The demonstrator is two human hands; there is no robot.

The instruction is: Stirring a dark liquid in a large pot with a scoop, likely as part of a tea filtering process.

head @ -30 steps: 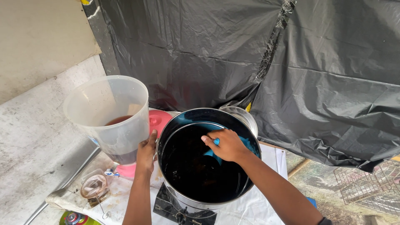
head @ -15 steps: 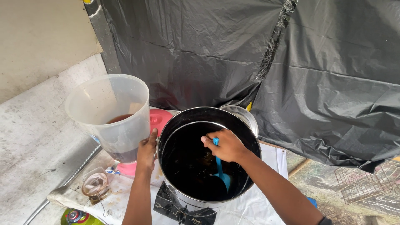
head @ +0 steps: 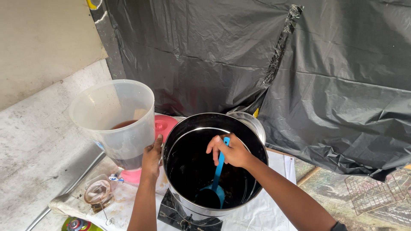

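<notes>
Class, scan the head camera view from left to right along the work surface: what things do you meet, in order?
Small glass jar → translucent plastic bucket → left hand → large steel pot → blue ladle → right hand → wire rack.

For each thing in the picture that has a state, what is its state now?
Clear jug: lifted, tilted, some brown liquid inside.
Big metal pot: open, dark liquid low inside.
Blue ladle: bowl down in the pot.
Left hand: holding the jug.
Right hand: gripping the ladle handle.
Pink lid: behind the jug, partly hidden.
</notes>
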